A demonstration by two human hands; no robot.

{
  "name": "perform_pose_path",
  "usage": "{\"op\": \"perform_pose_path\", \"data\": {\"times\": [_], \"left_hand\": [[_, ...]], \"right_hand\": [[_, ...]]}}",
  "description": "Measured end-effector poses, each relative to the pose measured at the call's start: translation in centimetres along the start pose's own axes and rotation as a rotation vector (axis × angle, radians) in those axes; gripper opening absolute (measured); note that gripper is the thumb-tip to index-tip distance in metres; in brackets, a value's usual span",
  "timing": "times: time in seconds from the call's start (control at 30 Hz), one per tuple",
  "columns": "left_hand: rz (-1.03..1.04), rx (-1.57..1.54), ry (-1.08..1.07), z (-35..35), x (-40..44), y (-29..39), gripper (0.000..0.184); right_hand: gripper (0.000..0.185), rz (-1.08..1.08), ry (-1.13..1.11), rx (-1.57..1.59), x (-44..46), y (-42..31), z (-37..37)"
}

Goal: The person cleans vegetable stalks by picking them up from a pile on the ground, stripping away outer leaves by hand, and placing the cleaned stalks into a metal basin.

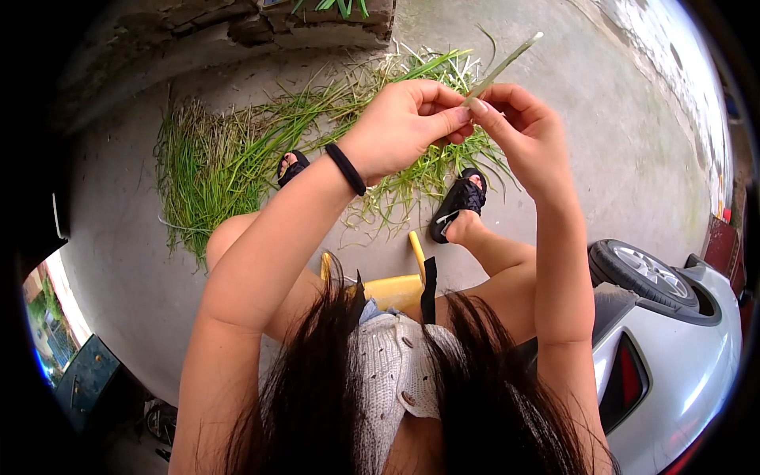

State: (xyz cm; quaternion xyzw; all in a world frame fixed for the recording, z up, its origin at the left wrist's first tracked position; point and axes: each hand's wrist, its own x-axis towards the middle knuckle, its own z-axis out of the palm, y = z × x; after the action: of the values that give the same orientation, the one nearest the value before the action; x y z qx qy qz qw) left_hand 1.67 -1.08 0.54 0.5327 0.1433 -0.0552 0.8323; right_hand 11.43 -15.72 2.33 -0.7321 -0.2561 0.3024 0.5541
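A slender green stalk (503, 68) with a pale whitish tip sticks up to the right from between my two hands. My left hand (404, 127), with a black band on its wrist, is closed in a pinch, its thumb and fingertips meeting those of the other hand at the stalk's lower end. From the right side, my right hand (522, 131) pinches the stalk between thumb and fingers. The lower end is hidden by the fingers. Below and behind the hands, a pile of long green stalks (237, 170) is spread over the concrete ground.
Black sandals (461, 202) are on my feet beside the pile. A yellow seat (396, 291) shows between my legs. To the right stand a silver car (673, 372) and a wheel (645, 273). A stone ledge (317, 28) lies at the back left.
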Motion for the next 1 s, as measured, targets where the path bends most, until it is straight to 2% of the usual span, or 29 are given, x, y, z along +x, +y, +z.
{"op": "perform_pose_path", "data": {"times": [0.3,0.6,0.8,0.9,1.0], "left_hand": [[0.057,0.2,0.134,0.6,0.0,-0.5,0.016],[0.043,0.164,0.14,0.6,-0.1,-0.4,0.017],[0.016,0.121,0.088,0.6,-0.2,-0.2,0.018],[-0.035,0.046,-0.006,0.9,-0.5,0.4,0.02],[-0.061,0.065,-0.064,1.1,-0.6,0.2,0.021]], "right_hand": [[0.014,-0.038,0.05,0.006,0.0,0.7,0.2],[0.014,-0.021,0.024,0.007,0.2,0.8,0.2],[0.016,0.042,0.038,0.024,0.2,0.3,0.1],[0.018,0.09,0.147,0.037,0.7,0.7,-0.3],[0.018,0.054,0.263,0.221,1.5,0.6,-1.9]]}}
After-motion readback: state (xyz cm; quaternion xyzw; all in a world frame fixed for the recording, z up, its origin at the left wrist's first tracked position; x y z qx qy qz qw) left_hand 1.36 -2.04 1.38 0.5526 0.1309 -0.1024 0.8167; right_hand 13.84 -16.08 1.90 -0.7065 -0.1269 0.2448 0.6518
